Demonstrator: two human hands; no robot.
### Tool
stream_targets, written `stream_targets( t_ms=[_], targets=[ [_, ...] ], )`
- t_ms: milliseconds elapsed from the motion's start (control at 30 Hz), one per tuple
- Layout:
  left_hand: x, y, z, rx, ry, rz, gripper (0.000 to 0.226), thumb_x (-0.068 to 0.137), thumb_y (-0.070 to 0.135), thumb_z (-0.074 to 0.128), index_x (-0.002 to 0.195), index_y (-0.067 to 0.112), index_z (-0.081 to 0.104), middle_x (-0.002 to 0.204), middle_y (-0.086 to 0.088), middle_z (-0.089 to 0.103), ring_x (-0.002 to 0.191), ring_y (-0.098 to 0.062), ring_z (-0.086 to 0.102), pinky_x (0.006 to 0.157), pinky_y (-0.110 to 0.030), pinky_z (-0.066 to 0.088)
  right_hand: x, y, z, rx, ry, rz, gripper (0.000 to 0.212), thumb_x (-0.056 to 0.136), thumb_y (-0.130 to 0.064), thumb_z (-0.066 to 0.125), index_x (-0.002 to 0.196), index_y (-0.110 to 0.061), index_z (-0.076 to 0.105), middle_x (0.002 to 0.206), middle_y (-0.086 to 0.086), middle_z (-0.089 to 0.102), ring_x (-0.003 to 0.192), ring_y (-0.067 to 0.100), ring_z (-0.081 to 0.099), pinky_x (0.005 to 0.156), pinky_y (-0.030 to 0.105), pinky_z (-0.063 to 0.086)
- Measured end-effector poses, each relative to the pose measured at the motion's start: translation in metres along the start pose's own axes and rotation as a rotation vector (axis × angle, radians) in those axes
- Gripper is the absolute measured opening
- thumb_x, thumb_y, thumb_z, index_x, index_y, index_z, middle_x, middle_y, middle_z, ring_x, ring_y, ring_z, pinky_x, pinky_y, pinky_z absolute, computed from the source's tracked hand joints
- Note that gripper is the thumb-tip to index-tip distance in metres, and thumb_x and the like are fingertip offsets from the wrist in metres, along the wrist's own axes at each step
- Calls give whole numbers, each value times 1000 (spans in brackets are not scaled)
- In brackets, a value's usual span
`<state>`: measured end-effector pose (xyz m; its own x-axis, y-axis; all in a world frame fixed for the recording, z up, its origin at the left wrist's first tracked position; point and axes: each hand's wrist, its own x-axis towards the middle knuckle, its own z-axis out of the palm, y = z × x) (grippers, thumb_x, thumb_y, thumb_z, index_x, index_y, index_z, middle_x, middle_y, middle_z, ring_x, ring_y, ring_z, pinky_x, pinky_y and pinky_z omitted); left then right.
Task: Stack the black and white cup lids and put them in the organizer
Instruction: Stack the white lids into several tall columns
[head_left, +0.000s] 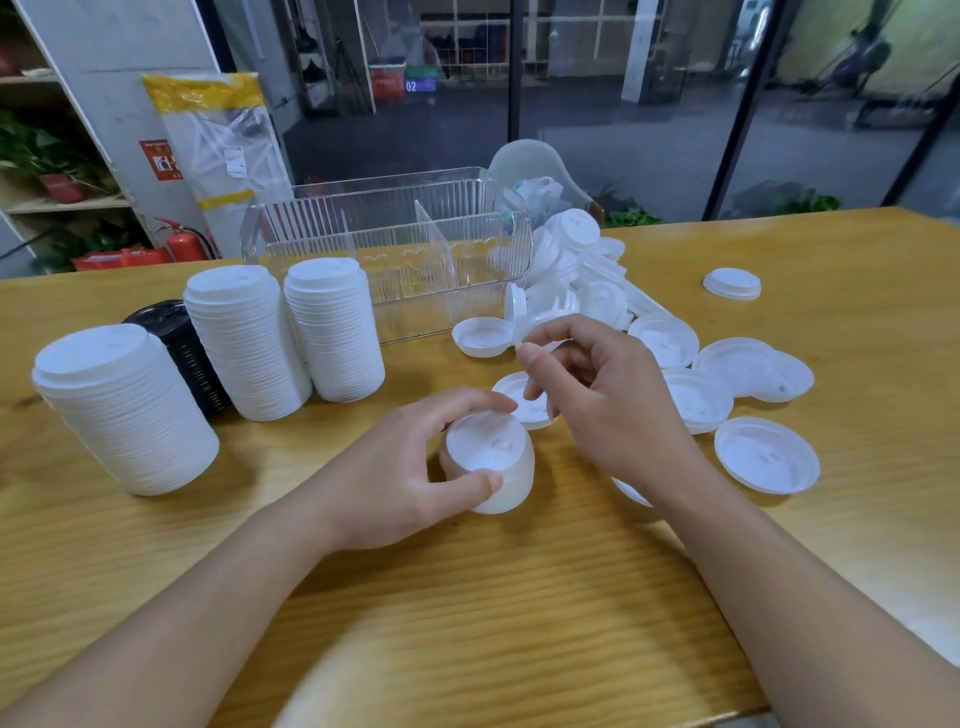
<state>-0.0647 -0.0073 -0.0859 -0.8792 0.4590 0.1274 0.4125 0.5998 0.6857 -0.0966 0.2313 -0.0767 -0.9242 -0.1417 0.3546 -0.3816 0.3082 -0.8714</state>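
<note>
From the head camera, the left hand (415, 467) is curling its fingers around a small stack of white lids (491, 462) near the middle of the table (519, 597). The right hand (597, 400) is pinching one white lid (519, 317) just above it. The clear organizer (395, 249) is sitting by the far edge, with tall lid stacks (244, 343) standing at its left.

Your left hand (415, 467) gripped a short stack of white lids (491, 465) on the wooden table (467, 597), thumb and fingers curled round it. Your right hand (597, 400) hovered just right of it, fingers curled, pinching the edge of a single white lid (515, 312). Loose white lids (763, 457) lay scattered to the right. At the left stood three tall white stacks (124, 410) and a black stack (182, 348). The clear organizer (395, 244) sat farther back.
</note>
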Motion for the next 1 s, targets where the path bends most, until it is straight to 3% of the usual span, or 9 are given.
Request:
stream_targets(
  t_ms=[100,200,367,500,633,767,1000],
  targets=[
    [0,1,0,10,-26,1,56,99,31,79,148,46,57,145,26,62,139,-4,56,116,-38,46,0,1,0,-5,0,-1,13,104,-40,71,106,-27,73,78,0,77,68,12,67,72,43,57],
    [-1,-1,0,3,-66,-13,56,102,31,75,150,48,53,146,24,61,138,-7,56,115,-40,47,0,2,0,-10,-9,9,14,104,-41,72,105,-27,73,79,-1,77,69,12,67,72,42,56],
    [0,-2,3,-7,-95,-8,55,107,34,69,154,53,45,159,35,47,150,0,44,122,-41,42,1,5,1,-60,-52,5,12,103,-43,72,101,-31,74,81,-5,78,72,12,69,73,40,58],
    [-1,-2,5,-11,-107,-16,72,99,41,81,157,52,39,161,35,44,152,3,42,125,-40,39,0,5,0,-91,-82,-11,11,101,-42,75,99,-30,75,88,-7,78,78,14,69,74,40,58],
    [0,-7,1,-49,-75,-31,100,81,35,99,159,45,37,157,24,53,151,0,46,126,-38,39,-3,0,-6,-136,-182,-52,20,95,-46,80,106,-31,76,102,-10,77,93,16,69,79,29,51],
    [2,-13,-2,-5,-56,-68,107,77,36,101,157,53,31,145,36,58,143,7,50,122,-31,40,-8,-6,-6,-304,-410,-54,34,87,-45,88,118,-42,72,120,-27,68,116,4,60,91,21,44],
    [5,-15,2,29,3,-88,114,75,44,101,160,56,26,142,33,60,138,8,52,117,-27,42,-9,0,3,-373,-391,-85,56,82,-50,90,133,-44,66,126,-30,66,120,0,59,100,24,47]
  ],
)
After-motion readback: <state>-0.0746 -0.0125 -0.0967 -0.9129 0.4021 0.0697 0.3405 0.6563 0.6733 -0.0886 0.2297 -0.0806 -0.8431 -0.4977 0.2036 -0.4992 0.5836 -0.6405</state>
